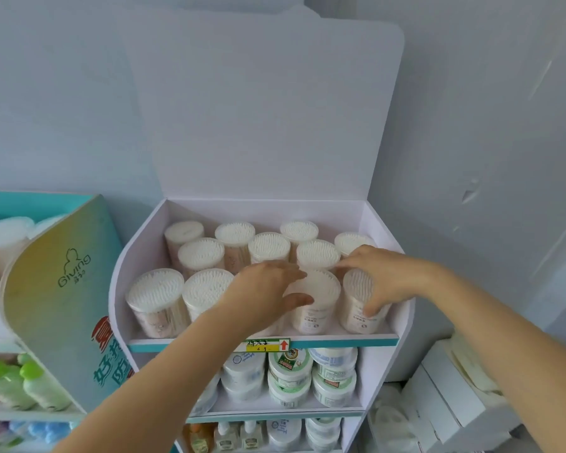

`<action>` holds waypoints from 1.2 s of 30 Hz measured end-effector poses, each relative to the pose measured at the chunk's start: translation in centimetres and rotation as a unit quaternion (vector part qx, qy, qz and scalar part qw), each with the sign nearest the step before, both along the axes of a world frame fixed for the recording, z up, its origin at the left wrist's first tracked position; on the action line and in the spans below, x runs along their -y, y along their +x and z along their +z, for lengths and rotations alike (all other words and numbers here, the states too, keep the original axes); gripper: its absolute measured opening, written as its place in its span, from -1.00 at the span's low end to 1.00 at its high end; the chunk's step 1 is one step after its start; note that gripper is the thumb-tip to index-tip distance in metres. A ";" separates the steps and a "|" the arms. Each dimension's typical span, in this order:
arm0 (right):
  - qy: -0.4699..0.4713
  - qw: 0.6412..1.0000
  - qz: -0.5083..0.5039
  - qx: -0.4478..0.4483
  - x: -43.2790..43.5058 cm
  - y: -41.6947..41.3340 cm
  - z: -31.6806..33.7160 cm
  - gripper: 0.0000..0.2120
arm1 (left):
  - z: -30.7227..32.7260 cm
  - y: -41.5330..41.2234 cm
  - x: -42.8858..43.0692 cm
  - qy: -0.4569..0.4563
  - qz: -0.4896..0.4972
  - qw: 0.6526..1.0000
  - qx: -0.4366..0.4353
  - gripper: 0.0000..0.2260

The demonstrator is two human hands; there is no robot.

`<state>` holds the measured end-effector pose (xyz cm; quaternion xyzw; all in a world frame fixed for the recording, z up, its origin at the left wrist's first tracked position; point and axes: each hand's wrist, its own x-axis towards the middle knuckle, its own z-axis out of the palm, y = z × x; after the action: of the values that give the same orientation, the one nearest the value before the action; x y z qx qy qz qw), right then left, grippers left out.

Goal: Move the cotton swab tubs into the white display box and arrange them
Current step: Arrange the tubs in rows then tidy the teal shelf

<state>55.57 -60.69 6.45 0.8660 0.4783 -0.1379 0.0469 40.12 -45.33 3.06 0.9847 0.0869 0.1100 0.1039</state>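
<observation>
Far left: a teal stand (56,289) printed "Giving", with two green-capped bottles (30,384) showing on its lower shelf.

Centre: the box (123,276), white, with its tall back flap upright against the wall. All tubs (154,289) in view are on its top tier. Each stands upright, long axis vertical, swab tips up under a clear lid.

Count, left to right:
- back row, four;
- middle row, three;
- front row, four visible.

Total eleven. The left hand covers a gap in the front row; whether a twelfth tub stands there cannot be told.

Left hand (262,289): it reaches in from the lower left, fingers curved over the top of the centre tub (314,289) in the front row and thumb pressed on its near side, grasping it.

Right hand (386,273): it reaches in from the right and grasps the right tub (353,289), the last in the front row. Its thumb runs down the front wall and its fingers spread over the lid toward the middle row. The two held tubs stand just beside each other.

Below the tier edge: one yellow price tag (268,344) with a red arrow. Beneath it, six jars (290,361) are visible, stacked two high in three columns; the left arm hides more. A lower tier holds bottles and jars, too cut off to count.

Far right: white cartons (445,397), stacked.
</observation>
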 end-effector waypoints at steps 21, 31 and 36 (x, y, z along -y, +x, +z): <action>0.130 0.990 0.058 -0.022 -22.8 -8.3 -0.3 -0.29 | 2.6 -10.6 -12.6 0.116 0.168 0.966 -0.160 -0.61; 0.142 0.990 0.012 0.011 -24.5 -9.0 -0.9 -0.29 | 2.6 -10.0 -12.9 0.137 0.163 0.965 -0.155 -0.62; 0.202 0.977 -0.025 -0.069 -24.4 -8.3 1.0 -0.31 | 2.7 -10.0 -12.8 0.139 0.160 0.964 -0.161 -0.60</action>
<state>47.27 -36.26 7.41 0.8577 0.4765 -0.0994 -0.1656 30.10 -32.52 5.77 0.9674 0.2427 -0.0238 -0.0680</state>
